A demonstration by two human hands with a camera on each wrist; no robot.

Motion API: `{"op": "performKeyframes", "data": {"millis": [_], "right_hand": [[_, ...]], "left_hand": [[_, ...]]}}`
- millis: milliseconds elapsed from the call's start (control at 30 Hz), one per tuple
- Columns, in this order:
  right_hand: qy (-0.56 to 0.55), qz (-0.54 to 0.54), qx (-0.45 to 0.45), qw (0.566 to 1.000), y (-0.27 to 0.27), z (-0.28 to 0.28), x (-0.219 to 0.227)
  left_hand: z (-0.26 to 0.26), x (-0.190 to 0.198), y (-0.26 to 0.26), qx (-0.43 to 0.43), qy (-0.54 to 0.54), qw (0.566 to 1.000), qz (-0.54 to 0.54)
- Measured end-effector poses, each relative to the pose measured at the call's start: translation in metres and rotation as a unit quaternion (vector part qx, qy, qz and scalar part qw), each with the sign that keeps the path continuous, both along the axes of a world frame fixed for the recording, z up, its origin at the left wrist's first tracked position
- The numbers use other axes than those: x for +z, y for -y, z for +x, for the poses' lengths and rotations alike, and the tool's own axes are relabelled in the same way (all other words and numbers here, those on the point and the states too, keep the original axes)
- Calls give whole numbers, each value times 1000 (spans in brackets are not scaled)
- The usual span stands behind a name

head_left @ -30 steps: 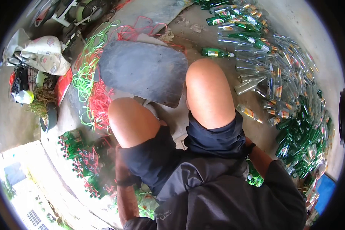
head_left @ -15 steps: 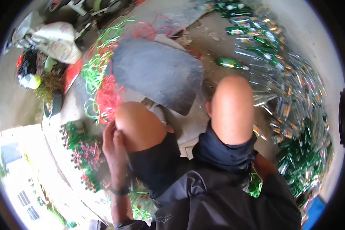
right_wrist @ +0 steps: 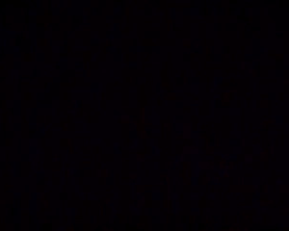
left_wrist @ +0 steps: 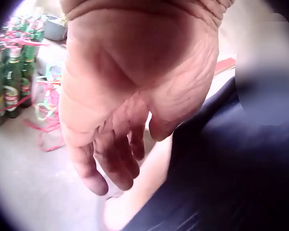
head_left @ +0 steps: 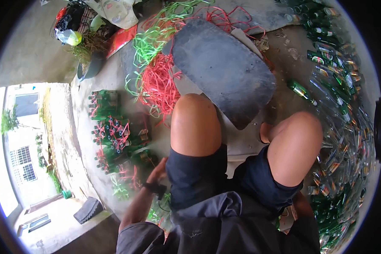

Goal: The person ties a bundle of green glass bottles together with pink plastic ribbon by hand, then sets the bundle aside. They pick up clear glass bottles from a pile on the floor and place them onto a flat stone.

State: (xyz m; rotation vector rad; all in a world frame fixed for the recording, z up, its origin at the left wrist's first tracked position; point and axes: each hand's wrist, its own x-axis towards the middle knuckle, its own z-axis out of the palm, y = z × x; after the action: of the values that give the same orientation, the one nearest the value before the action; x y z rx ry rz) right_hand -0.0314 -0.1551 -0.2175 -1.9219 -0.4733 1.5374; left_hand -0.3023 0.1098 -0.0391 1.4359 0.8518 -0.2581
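Note:
My left hand (head_left: 158, 170) hangs beside the left thigh in the head view, a dark band round its wrist. In the left wrist view the palm of that left hand (left_wrist: 135, 91) shows, fingers loosely bent and holding nothing, close to the dark shorts (left_wrist: 216, 159). Nearest to it on the floor stand green bottles (head_left: 110, 131), grouped and bound with red plastic strapping. The right forearm (head_left: 302, 205) goes down behind the right thigh, which hides the right hand; the right wrist view is black.
A dark grey board (head_left: 224, 70) lies before the knees. Tangled red strapping (head_left: 158, 84) and green strapping (head_left: 150, 46) lie to its left. One green bottle (head_left: 301, 92) lies right of the board, near a large heap of clear and green bottles (head_left: 343, 148) along the wall.
The head view has turned to the left. My left hand came out from beside the thigh to the left knee, then drew back down along the thigh. The right hand stays hidden.

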Motion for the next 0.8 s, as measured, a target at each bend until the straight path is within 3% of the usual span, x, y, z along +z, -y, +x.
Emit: {"op": "performKeyframes", "data": {"millis": [200,433,800], "right_hand": [[-33,-67,-13,997,11,3,28],[-80,-192,-54,977,46,24,70],[-146,-385,-82,908,11,159,123]], "left_hand": [[-25,-1,13,12,-27,1000,1],[-26,-31,24,-5,-65,997,-45],[24,-113,12,-7,-125,985,-118]]}}
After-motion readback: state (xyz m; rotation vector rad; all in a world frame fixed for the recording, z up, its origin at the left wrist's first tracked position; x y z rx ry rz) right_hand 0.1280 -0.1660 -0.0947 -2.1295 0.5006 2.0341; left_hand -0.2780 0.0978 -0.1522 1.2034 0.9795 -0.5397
